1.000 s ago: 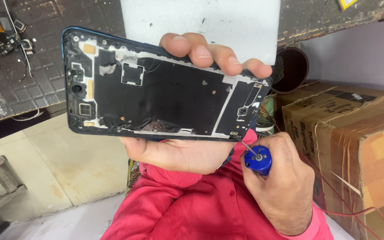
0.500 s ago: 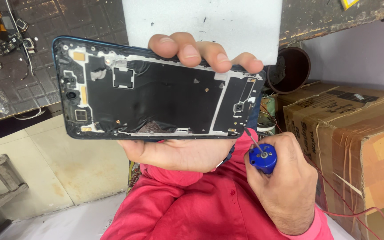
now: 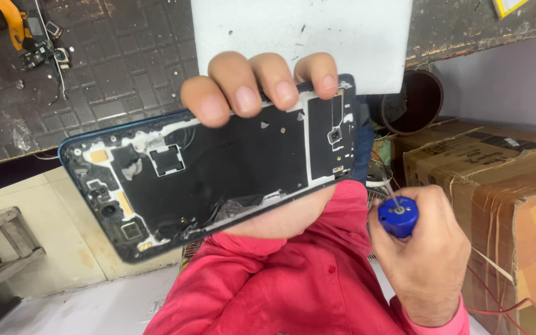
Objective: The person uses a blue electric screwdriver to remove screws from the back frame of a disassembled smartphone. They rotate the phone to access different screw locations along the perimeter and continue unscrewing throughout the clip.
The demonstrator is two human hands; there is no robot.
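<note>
Head view: left hand clasps tilted phone frame; right hand fists blue screwdriver.

Phone repair workshop. Worn dark bench mat with loose small parts, opened phone, blue screwdriver, taped cardboard boxes, loose wires.

The phone frame was black inside with a blue rim. The screwdriver cap was blue. The sleeves were pink-red. The cardboard box was brown. The bench showed a dark grid pattern.
</note>
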